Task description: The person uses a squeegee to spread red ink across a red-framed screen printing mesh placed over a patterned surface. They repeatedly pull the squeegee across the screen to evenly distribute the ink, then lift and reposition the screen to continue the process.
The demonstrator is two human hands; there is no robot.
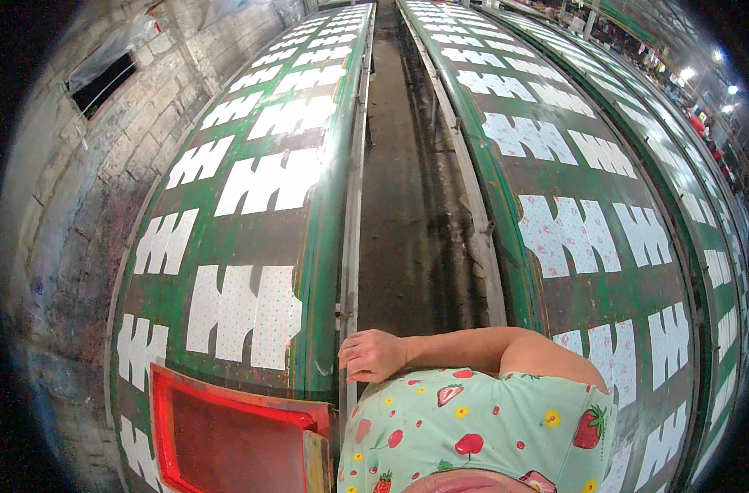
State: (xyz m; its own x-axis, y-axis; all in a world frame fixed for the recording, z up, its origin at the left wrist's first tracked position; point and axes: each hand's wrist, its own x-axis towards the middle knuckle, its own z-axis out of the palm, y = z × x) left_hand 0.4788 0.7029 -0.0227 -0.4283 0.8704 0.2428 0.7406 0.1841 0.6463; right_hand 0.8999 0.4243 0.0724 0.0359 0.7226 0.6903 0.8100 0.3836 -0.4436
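Note:
My right hand is over the metal rail along the right edge of the left table, its arm bent across my body. The fingers are curled, and the palm is hidden, so I cannot see whether anything is in them. Left of it lies a red-rimmed screen printing frame with a dark reddish mesh, on the near end of the green table. Just beyond the frame a white cut fabric piece with small dots lies flat. My left hand is out of the picture.
A narrow aisle runs between the left table and a second long table, which bears rows of floral-printed pieces. Further tables stand to the right. A block wall borders the left side. Lamps hang far right.

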